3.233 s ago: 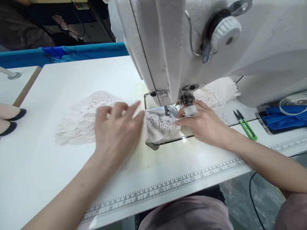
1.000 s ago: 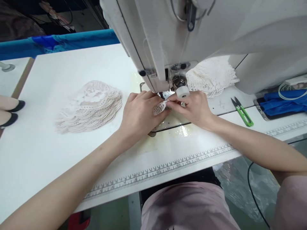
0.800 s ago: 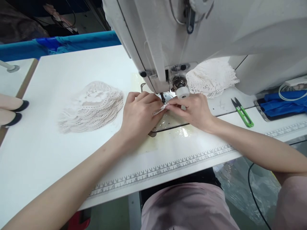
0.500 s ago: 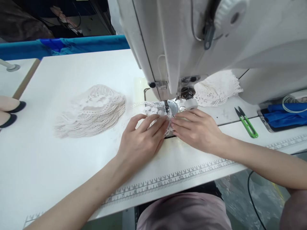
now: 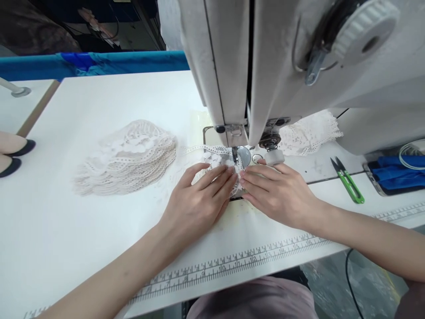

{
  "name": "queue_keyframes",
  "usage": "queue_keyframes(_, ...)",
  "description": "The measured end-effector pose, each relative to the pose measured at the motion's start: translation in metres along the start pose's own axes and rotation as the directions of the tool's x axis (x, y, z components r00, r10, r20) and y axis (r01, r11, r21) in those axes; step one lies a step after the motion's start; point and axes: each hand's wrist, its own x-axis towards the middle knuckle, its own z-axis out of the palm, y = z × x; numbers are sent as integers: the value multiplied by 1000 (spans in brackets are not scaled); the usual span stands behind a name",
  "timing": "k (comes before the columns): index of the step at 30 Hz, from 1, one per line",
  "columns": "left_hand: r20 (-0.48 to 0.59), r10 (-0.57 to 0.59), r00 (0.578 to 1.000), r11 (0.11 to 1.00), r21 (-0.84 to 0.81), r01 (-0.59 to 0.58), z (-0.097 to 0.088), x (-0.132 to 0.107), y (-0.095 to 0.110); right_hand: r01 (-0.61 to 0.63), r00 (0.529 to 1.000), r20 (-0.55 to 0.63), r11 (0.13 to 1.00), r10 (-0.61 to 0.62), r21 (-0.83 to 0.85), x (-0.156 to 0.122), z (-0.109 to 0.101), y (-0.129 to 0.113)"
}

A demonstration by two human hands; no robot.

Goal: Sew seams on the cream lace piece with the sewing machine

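Observation:
A strip of white lace lies under the presser foot of a white sewing machine. My left hand is arched over the lace just in front of the foot, its fingertips pinching and pressing the fabric. From the other side my right hand meets it, fingers together, gripping the lace edge close to the needle area. The fingertips of both hands nearly touch, and they cover part of the lace. To the left, a fanned stack of lace pieces rests on the white table.
More white lace lies behind the machine head. Green-handled thread snips and a phone under blue cloth sit at right. A printed ruler runs along the front edge. Another person's fingertips show at far left.
The view has shifted, so the machine head looks larger and nearer. Both hands stay on the lace at the presser foot, with only slight finger movement.

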Motion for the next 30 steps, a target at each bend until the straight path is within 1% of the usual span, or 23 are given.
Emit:
queue_keyframes(6, -1, -31, 1000, 999, -15, 31, 3, 2, -1, 3, 1000, -26, 1000, -3, -1, -1, 5, -1)
queue_keyframes(13, -22, -56, 998, 998, -18, 55, 8, 4, -5, 0, 1000, -20, 1000, -1, -23, 0, 10, 2)
queue_keyframes(17, -25, -79, 997, 997, -9, 78, 10, 7, -7, -21, 1000, -9, 999, 21, -24, 1, 13, 5)
queue_keyframes(20, -31, -68, 997, 997, 19, 68, 7, 6, -5, -39, 999, 0, 999, 39, -26, 2, 13, 6)
queue_keyframes(23, -39, -36, 999, 999, 39, 37, 3, 4, -2, -27, 999, -20, 999, 26, -18, 1, 12, 6)
queue_keyframes(30, -15, -54, 998, 998, -13, 54, 1, 2, 0, -17, 1000, -26, 999, 16, -34, 1, 12, 7)
